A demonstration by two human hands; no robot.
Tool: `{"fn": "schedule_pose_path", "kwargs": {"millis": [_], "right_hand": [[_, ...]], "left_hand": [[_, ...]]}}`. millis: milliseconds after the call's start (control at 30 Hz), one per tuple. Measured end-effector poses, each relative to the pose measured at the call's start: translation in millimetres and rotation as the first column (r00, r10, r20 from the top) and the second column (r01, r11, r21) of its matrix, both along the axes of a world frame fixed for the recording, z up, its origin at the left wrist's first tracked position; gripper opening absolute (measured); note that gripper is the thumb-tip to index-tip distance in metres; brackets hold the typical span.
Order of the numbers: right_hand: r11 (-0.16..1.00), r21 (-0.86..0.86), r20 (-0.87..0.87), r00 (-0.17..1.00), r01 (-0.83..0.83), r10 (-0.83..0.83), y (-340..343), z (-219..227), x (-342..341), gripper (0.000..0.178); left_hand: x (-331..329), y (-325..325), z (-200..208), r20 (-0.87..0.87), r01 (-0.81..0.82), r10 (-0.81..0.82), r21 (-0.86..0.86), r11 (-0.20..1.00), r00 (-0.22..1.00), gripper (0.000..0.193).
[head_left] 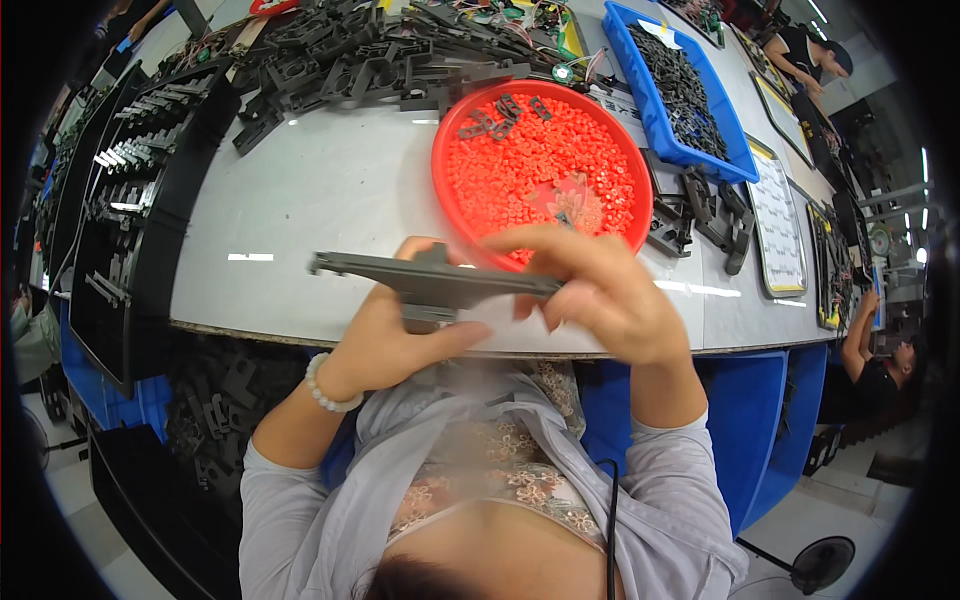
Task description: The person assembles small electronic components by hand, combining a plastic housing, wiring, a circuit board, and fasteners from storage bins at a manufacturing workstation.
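My left hand (395, 335) grips a long dark grey plastic part (450, 285) from below and behind, its thumb along the near side. The part is held level above the table's front edge, with a block-like piece sticking out underneath. At its right end is my right hand (605, 300), fingers curled and pressed together, slightly smeared by motion. Whether those fingers pinch a small piece or only the part's end is hidden. Just beyond my hands stands a round red tray (440, 185) of small red plastic pieces, with a few small dark parts on top.
Dark plastic parts (340, 60) are heaped at the back left. A blue bin (735, 165) of small black pieces stands at the back right, with loose dark brackets (715, 215) beside it. A black rack (150, 200) is on the left; two other people are at the right.
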State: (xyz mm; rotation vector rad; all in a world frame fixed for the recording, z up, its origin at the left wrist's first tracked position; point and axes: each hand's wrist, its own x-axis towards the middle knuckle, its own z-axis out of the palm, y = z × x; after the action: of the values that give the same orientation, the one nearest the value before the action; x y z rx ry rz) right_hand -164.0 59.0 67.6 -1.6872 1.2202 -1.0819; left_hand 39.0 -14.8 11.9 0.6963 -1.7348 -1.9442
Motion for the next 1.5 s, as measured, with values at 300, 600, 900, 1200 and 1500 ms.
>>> {"fn": "schedule_pose_path", "kwargs": {"millis": [300,600,900,1200,1500], "right_hand": [[0.914,-0.147,-0.585,0.712,0.379,-0.389,-35,-30,-87,0.018],[0.944,-0.044,-0.706,0.658,0.328,-0.262,-12,-60,-74,0.022],[0.901,-0.22,-0.634,0.648,0.374,-0.423,-15,-74,-87,0.018],[0.913,-0.176,-0.653,0.65,0.368,-0.388,-4,-69,-99,0.013],[0.946,-0.196,-0.647,0.691,0.26,-0.324,-41,-78,-93,0.015]], "left_hand": [[7,-18,7,-0.478,-0.052,0.133,0.179,0.982,0.868,0.05],[-3,-11,-40,-0.471,-0.347,0.342,0.08,0.935,0.813,0.054],[-7,-3,-69,-0.364,-0.398,0.393,0.067,0.915,0.844,0.05],[-7,-8,-67,-0.339,-0.359,0.359,0.068,0.931,0.869,0.047],[-9,-5,-64,-0.33,-0.389,0.402,0.106,0.915,0.854,0.042]]}}
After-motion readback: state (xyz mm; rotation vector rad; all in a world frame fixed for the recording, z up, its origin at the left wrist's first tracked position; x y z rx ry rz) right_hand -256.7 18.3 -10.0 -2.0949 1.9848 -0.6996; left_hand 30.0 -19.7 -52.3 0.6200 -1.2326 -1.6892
